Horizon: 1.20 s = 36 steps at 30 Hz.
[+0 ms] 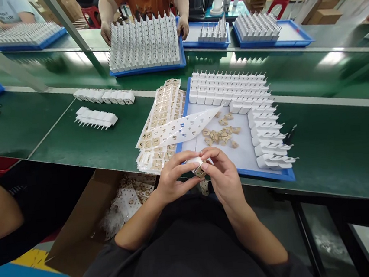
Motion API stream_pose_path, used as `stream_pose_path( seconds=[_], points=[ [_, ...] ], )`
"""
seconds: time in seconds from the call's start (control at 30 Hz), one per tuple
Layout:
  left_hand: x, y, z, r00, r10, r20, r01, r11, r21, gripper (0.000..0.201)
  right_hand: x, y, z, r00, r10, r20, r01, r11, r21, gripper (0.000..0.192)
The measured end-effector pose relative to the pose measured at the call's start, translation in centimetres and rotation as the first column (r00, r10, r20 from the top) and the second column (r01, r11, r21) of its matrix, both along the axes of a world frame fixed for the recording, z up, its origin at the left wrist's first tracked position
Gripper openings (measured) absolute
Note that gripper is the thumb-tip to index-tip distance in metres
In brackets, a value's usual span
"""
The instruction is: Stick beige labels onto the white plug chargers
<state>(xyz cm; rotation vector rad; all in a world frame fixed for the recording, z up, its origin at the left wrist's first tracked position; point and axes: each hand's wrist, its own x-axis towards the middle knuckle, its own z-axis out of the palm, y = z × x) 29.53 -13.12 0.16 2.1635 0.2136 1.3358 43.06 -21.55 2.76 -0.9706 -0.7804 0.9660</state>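
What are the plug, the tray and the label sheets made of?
Plug, held by both hands: looks like white moulded plastic, smooth and slightly glossy. Tray: likely rigid blue plastic rim, matte white floor. Label sheets: thin, curling white backing, probably paper or film, with tan stickers.

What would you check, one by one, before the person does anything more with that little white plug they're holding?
1. White plug adapter held by both the left hand and the right hand: ok.
2. Sticker seated flat on the adapter's face: cannot tell, fingers cover it.
3. Blue tray within reach, with open floor space: ok.
4. Sticker sheets beside the tray: ok.
5. Peeled backing strip lying across the tray edge: not ok.
6. Loose stickers piled in the tray: ok.
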Motion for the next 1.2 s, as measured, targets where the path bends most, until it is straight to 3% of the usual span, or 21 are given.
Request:
stream_pose_path(
  seconds=[0.23, 0.37, 0.43, 0.57, 0.67, 0.73, 0.8, 0.9, 0.97, 1.03, 1.13, 1.2],
  points=[
    [-0.2, 0.3, -0.5, 1.000, -0.021, 0.004, 0.021, 0.999, -0.032, 0.048, 0.7, 0.2, -1.2, 0.999, -0.016, -0.032, 0.014, 0.998, -0.057, 0.004],
    [-0.6, 0.5, -0.4, 0.999, -0.027, -0.042, 0.022, 0.994, -0.111, 0.044, 1.9, 0.5, -1.5, 0.969, 0.016, 0.248, -0.011, 1.000, -0.023, 0.008],
    [-0.8, 0.5, -0.3, 0.998, -0.013, -0.067, 0.005, 0.992, -0.126, 0.042, 2.1, 0.7, -1.5, 0.894, -0.069, 0.442, 0.047, 0.997, 0.061, 0.008],
    [-1.4, 0.6, -0.5, 0.994, 0.014, -0.105, -0.029, 0.990, -0.137, 0.041, 2.0, 1.1, -0.9, 0.657, -0.283, 0.699, 0.130, 0.956, 0.264, 0.015],
    [-2.1, 0.9, -0.8, 0.989, 0.056, -0.137, -0.088, 0.967, -0.238, 0.038, 1.6, 1.2, -0.2, 0.538, -0.347, 0.768, 0.014, 0.915, 0.404, 0.022],
    [-2.7, 1.3, -0.9, 0.983, 0.113, -0.145, -0.156, 0.932, -0.328, 0.036, 1.5, 1.4, 0.2, 0.501, -0.366, 0.784, -0.057, 0.890, 0.452, 0.024],
    [-3.3, 1.7, -0.8, 0.980, 0.150, -0.127, -0.185, 0.923, -0.337, 0.037, 1.4, 1.8, 0.5, 0.529, -0.344, 0.776, -0.018, 0.909, 0.416, 0.022],
    [-3.6, 2.2, -0.5, 0.992, 0.105, -0.073, -0.117, 0.975, -0.186, 0.042, 0.8, 3.0, 0.6, 0.709, -0.197, 0.677, 0.060, 0.974, 0.220, 0.015],
    [-3.6, 2.3, -0.4, 0.998, 0.066, -0.022, -0.068, 0.994, -0.084, 0.043, 0.1, 3.9, 0.3, 0.844, -0.044, 0.534, 0.001, 0.997, 0.082, 0.008],
    [-3.7, 2.2, -0.5, 0.998, 0.058, 0.030, -0.057, 0.998, -0.034, 0.043, -0.8, 4.6, -0.2, 0.920, 0.047, 0.389, -0.052, 0.999, 0.003, 0.012],
    [-4.6, 2.2, -1.1, 0.998, 0.064, 0.030, -0.061, 0.993, -0.097, 0.040, -1.6, 5.3, -1.0, 0.944, 0.048, 0.325, -0.024, 0.997, -0.076, 0.022],
    [-5.9, 3.2, -1.6, 0.992, 0.129, -0.011, -0.128, 0.956, -0.264, 0.039, -1.0, 5.8, -1.0, 0.918, 0.042, 0.394, 0.001, 0.994, -0.110, 0.032]
  ],
)
